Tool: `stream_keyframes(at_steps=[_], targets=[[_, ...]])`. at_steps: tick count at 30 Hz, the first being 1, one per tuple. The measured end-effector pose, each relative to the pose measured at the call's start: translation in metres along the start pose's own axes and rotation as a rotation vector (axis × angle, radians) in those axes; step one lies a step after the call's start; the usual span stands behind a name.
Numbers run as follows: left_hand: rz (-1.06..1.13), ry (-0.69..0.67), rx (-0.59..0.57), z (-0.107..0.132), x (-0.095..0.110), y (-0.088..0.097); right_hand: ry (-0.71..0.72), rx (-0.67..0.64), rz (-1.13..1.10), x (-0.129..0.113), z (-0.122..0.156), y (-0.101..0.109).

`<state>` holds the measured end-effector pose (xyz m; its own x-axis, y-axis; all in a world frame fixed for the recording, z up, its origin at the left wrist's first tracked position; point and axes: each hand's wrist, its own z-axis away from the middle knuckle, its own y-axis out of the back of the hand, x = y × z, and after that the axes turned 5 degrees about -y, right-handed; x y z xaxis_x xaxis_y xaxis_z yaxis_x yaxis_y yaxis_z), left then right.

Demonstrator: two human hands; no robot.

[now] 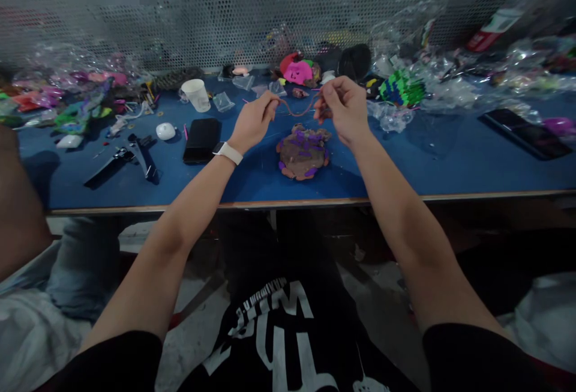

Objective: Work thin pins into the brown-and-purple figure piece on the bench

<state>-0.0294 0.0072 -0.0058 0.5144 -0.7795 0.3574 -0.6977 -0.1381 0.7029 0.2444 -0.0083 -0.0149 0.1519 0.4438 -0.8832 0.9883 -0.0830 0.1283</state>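
Note:
My left hand (254, 120) and my right hand (342, 108) are raised over the blue table (405, 164), each pinching one end of a thin brown clay strand (299, 112) that sags between them. Right below the strand lies a flat brown clay lump with purple patches (303, 152). A white watch band (227, 152) is on my left wrist.
A black phone (202, 138) lies left of my left hand, with a white paper cup (197, 94), a white oval case (165, 131) and black tools (123, 161) beyond. Pink clay (297, 71), green striped clay (402, 87) and crumpled plastic bags crowd the back. Another person's leg (27, 248) is at left.

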Motion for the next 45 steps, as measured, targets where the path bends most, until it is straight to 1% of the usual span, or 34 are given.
stream_keyframes(at_steps=[3,6,10,13,15,18,20,22,25,27,30,34,36,37,39,43,45], targets=[[0.001,-0.018,-0.022,0.000,0.019,-0.003,-0.053,-0.059,-0.007,-0.011,0.008,-0.012],[-0.014,-0.030,-0.007,0.001,0.029,-0.002,-0.093,-0.141,-0.041,-0.019,0.013,-0.021],[-0.048,-0.061,-0.007,0.001,0.032,-0.002,-0.150,-0.236,-0.108,-0.026,0.019,-0.028],[-0.046,-0.082,-0.032,0.001,0.029,-0.005,-0.147,-0.267,-0.093,-0.027,0.022,-0.031],[-0.041,-0.080,-0.049,0.001,0.026,-0.006,-0.121,-0.242,-0.082,-0.025,0.021,-0.032],[-0.055,-0.029,-0.030,0.000,0.016,-0.006,-0.049,-0.113,-0.082,-0.018,0.012,-0.027],[-0.070,0.022,-0.005,0.000,0.006,-0.004,0.000,0.004,-0.083,-0.010,0.004,-0.018],[-0.085,0.055,0.000,0.000,-0.007,-0.003,0.025,0.092,-0.082,-0.003,-0.004,-0.005],[-0.139,0.063,-0.006,0.002,-0.028,-0.004,-0.002,0.190,-0.134,0.006,-0.012,0.012],[-0.185,0.082,-0.002,0.003,-0.040,-0.005,-0.029,0.196,-0.168,0.013,-0.014,0.018],[-0.238,0.164,-0.030,0.007,-0.051,-0.006,-0.035,0.133,-0.160,0.024,-0.018,0.019],[-0.340,0.315,-0.163,0.012,-0.048,0.000,-0.059,0.078,-0.133,0.031,-0.018,0.016],[-0.382,0.343,-0.187,0.013,-0.042,0.003,-0.085,0.053,-0.148,0.027,-0.015,0.013],[-0.378,0.326,-0.172,0.012,-0.039,0.004,-0.096,0.035,-0.164,0.023,-0.012,0.012],[-0.295,0.226,-0.119,0.009,-0.030,0.002,-0.111,-0.010,-0.197,0.014,-0.006,0.006],[0.049,-0.056,-0.056,0.001,-0.007,-0.013,-0.122,-0.119,-0.196,-0.004,0.006,-0.007],[0.199,-0.126,-0.048,0.000,0.005,-0.023,-0.109,-0.173,-0.172,-0.010,0.010,-0.012]])
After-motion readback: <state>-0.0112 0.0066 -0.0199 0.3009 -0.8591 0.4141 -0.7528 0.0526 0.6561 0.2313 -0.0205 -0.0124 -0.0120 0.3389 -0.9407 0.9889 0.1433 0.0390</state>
